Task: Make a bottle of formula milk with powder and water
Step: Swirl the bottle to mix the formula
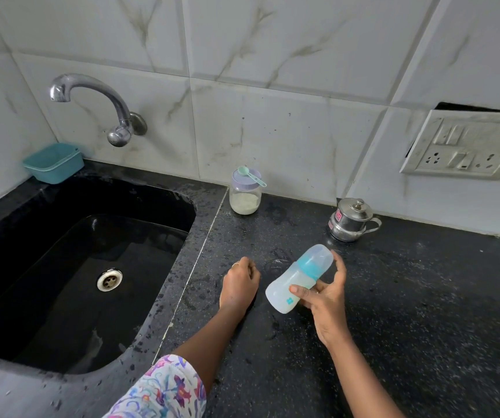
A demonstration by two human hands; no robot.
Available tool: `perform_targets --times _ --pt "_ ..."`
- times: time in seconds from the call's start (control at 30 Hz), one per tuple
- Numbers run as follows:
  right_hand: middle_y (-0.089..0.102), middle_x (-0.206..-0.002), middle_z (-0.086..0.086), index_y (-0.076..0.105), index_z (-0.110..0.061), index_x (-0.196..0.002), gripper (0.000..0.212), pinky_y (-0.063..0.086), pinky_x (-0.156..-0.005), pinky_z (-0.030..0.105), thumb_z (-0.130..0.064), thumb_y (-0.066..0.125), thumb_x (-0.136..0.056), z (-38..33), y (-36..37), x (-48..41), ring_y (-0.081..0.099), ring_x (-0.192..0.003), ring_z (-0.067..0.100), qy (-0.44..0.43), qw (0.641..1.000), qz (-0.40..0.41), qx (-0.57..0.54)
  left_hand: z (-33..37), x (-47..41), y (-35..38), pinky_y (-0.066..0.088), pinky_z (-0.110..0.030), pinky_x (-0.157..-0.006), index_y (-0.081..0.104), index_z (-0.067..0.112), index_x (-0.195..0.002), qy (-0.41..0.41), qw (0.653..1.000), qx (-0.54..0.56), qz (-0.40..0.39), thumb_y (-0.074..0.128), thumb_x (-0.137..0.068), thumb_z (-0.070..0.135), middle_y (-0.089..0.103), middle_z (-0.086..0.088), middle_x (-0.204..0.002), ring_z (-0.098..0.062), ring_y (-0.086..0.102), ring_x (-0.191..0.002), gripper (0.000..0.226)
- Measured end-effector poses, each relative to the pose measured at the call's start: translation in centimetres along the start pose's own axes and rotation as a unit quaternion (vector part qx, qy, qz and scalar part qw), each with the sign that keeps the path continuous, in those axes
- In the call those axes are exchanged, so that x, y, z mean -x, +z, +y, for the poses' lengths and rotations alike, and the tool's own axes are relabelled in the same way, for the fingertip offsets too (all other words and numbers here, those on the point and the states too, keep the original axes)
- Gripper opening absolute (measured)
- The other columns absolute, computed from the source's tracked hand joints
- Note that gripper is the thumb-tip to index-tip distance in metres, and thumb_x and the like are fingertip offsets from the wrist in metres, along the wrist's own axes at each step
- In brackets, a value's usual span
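R hand grips the baby bottle, thumb and fingers clamped round its lower body. The bottle is tilted just above the black countertop, clear cap on; contents unclear thru the cloudy wall. L hand rests on the counter, fingers curled in. By the wall: glass jar w/ pale powder at the bottom, lid on, teal scoop atop. Lidded steel pot to its right.

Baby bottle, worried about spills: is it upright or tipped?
Tipped: the right hand holds the baby bottle slanted, its capped top leaning up toward the right.
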State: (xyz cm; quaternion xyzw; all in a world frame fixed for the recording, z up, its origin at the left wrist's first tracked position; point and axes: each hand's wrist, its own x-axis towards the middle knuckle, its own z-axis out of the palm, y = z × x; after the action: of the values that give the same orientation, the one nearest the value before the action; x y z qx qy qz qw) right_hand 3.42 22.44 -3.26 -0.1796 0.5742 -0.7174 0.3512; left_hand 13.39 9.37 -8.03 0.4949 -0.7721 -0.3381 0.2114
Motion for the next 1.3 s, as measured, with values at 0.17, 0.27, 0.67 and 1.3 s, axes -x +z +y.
perform_targets --times 0.17,0.27,0.67,1.3 --pt "0.062 -0.108 0.008 0.035 -0.038 -0.128 0.076 0.058 -0.058 0.039 0.012 0.059 -0.077 0.44 0.50 0.05 0.064 -0.093 0.024 0.081 0.981 0.048 -0.170 -0.11 -0.07 0.09 0.043 -0.032 -0.064 0.054 0.011 -0.089 -0.003 1.000 0.001 -0.002 0.049 -0.091 0.019 0.059 -0.001 -0.083 -0.019 0.054 -0.072 0.009" --pt "0.061 -0.107 0.009 0.035 -0.035 -0.129 0.070 0.058 -0.056 0.038 0.009 0.059 -0.080 0.73 0.75 0.23 0.063 -0.093 0.025 0.108 0.973 0.052 -0.198 -0.01 -0.07 0.07 0.043 -0.032 -0.065 0.055 0.011 -0.090 -0.004 1.000 -0.001 0.000 0.049 -0.091 0.018 0.060 -0.002 -0.084 -0.020 0.055 -0.073 0.010" --pt "0.068 -0.100 0.018 0.036 -0.049 -0.119 0.097 0.054 -0.080 0.047 0.020 0.071 -0.062 0.66 0.42 0.51 0.066 -0.088 0.026 0.037 0.999 -0.018 0.032 -0.09 -0.03 0.10 0.047 -0.036 -0.069 0.054 0.010 -0.088 -0.001 1.000 -0.003 -0.001 0.050 -0.091 0.019 0.062 -0.005 -0.084 -0.022 0.057 -0.074 0.011" --pt "0.073 -0.093 0.011 0.033 -0.043 -0.130 0.096 0.056 -0.073 0.046 0.020 0.065 -0.065 -0.03 -0.02 0.33 0.069 -0.086 0.025 0.068 0.997 -0.027 -0.034 -0.05 -0.03 0.22 0.048 -0.037 -0.072 0.055 0.010 -0.090 -0.001 1.000 -0.003 -0.005 0.049 -0.091 0.019 0.061 -0.004 -0.084 -0.022 0.057 -0.077 0.011"
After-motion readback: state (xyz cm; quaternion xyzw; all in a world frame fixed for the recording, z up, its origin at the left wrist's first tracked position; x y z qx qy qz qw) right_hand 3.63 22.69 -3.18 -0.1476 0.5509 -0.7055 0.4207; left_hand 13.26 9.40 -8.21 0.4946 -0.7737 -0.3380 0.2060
